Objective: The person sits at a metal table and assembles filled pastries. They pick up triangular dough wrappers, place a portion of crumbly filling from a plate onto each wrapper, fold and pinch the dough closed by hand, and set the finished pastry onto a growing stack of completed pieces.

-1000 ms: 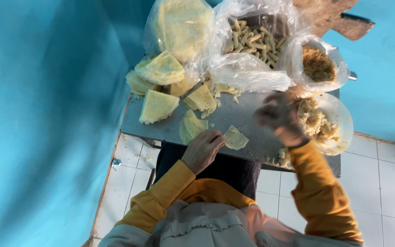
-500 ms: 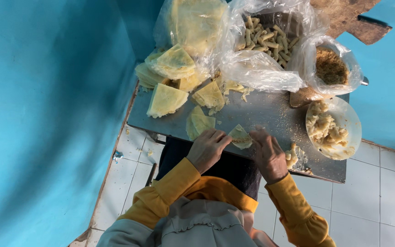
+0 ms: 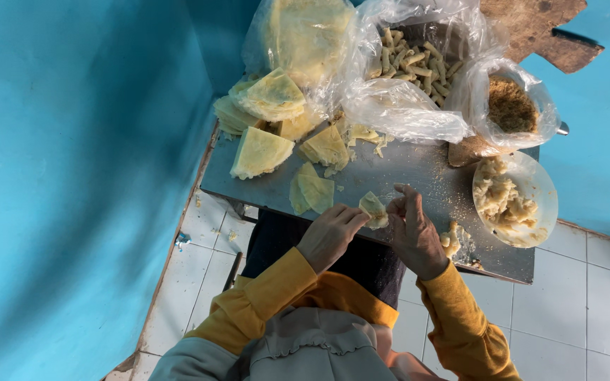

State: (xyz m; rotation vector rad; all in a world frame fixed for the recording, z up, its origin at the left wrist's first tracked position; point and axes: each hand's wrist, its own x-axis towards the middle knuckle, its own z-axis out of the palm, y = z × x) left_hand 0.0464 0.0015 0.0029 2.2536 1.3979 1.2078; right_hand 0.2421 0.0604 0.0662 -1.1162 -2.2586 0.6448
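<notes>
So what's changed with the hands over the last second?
The right hand came back from the filling bowl to the wrapper piece, which both hands now pinch. The left hand kept hold of it. Wrapper stacks and bags stayed put.

A second ago the right hand (image 3: 412, 236) was out over the white plate (image 3: 539, 185) of filling, well apart from the left hand (image 3: 327, 236) — now it has come back to the near edge of the worktop (image 3: 418, 176) and sits just beside the left. The pale wrapper piece (image 3: 373, 209), which lay flat under the left hand's fingers (image 3: 353, 218) alone, is now lifted and bunched, pinched between both hands — no longer spread on the metal.
</notes>
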